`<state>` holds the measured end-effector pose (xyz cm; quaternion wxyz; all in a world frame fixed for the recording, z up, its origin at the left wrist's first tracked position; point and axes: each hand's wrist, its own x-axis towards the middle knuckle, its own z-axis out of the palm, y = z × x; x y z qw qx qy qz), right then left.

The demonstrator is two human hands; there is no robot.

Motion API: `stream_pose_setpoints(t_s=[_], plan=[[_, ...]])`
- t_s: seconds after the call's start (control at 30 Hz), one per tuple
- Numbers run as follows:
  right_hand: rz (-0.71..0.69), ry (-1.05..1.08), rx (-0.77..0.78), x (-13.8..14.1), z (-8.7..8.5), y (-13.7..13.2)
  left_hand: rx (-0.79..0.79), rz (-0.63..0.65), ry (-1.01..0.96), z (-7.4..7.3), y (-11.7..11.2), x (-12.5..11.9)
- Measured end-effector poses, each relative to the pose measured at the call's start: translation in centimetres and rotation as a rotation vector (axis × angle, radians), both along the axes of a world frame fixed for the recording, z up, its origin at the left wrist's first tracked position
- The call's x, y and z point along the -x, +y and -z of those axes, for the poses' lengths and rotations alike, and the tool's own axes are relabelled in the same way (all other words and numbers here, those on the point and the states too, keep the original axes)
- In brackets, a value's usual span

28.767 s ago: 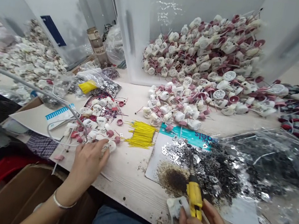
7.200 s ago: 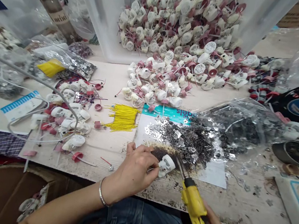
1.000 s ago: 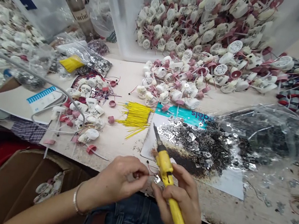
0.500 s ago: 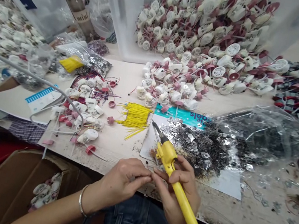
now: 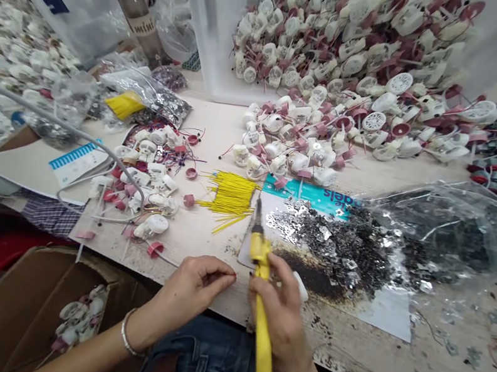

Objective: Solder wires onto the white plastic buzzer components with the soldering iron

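My right hand [image 5: 282,309] is wrapped around a yellow soldering iron [image 5: 263,331], whose dark tip points away from me beside the yellow wires. Close to that hand's fingers lies a white part [image 5: 301,287], partly hidden. My left hand [image 5: 191,284] is pinched, thumb against forefinger, above the table's near edge; whatever sits between the fingertips is too small to name. Ahead of both hands is a bundle of yellow wires [image 5: 232,193]. To the right, small metal plates [image 5: 338,245] are heaped on a white sheet [image 5: 392,311] with a brown scorched patch.
A clear bin [image 5: 209,46] at the back holds many white and pink parts, with more piled before it [image 5: 293,149]. At left are loose white parts [image 5: 154,224], a grey cable [image 5: 50,115] and a cardboard box [image 5: 9,305]. A plastic bag [image 5: 457,221] lies right.
My hands have moved apart. The right hand has swung the soldering iron more upright and its tip leftward in view. The left hand has drawn slightly left, still pinched.
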<state>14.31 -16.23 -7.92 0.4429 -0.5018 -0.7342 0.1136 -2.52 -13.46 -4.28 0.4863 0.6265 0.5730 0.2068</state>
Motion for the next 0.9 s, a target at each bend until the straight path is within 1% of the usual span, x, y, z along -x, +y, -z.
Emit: stream_pose_setpoints(t_s=[0.1,0.17,0.2,0.27,0.33,0.4,0.5,0.53,0.57,0.6,0.67,0.73,0.8,0.83,0.9], plan=[[0.296,0.255,0.004,-0.3,-0.1,-0.6,0.057,-0.012,-0.245,0.5,-0.1,-2.0],[0.437,0.379,0.063,-0.6,-0.2,-1.1,0.120,-0.014,-0.435,1.0,-0.1,-3.5],[0.462,0.404,0.082,-0.8,-0.2,-1.3,0.154,-0.011,-0.509,1.2,-0.1,-4.2],[0.429,0.372,0.080,-1.4,-0.5,-1.6,0.194,0.008,-0.582,1.4,0.2,-5.2],[0.382,0.355,0.068,-2.3,-0.9,-1.6,0.148,0.055,-0.528,1.1,0.5,-5.6],[0.315,0.365,0.090,-3.3,-1.3,-1.3,0.006,0.170,-0.391,0.6,1.0,-5.5],[0.147,0.364,0.201,-4.5,-1.6,-0.6,-0.230,0.357,-0.206,-0.3,1.8,-5.2],[0.113,0.351,0.229,-4.8,-1.6,-0.4,-0.279,0.390,-0.175,-0.5,2.0,-5.2],[0.111,0.351,0.248,-4.9,-1.5,-0.3,-0.309,0.406,-0.159,-0.5,2.2,-5.1],[0.143,0.366,0.261,-4.9,-1.4,-0.2,-0.326,0.409,-0.153,-0.5,2.3,-5.1],[0.257,0.440,0.278,-4.6,-1.2,-0.2,-0.371,0.372,-0.149,-0.2,2.2,-5.1],[0.366,0.537,0.324,-4.2,-1.2,-0.2,-0.438,0.298,-0.120,0.0,1.9,-5.0],[0.437,0.583,0.338,-3.7,-1.2,-0.1,-0.476,0.225,-0.075,0.1,1.5,-5.0],[0.458,0.589,0.330,-3.5,-1.2,0.0,-0.468,0.204,-0.061,0.1,1.3,-5.0],[0.480,0.609,0.307,-3.3,-1.2,0.2,-0.403,0.179,-0.065,-0.1,0.9,-5.0]])
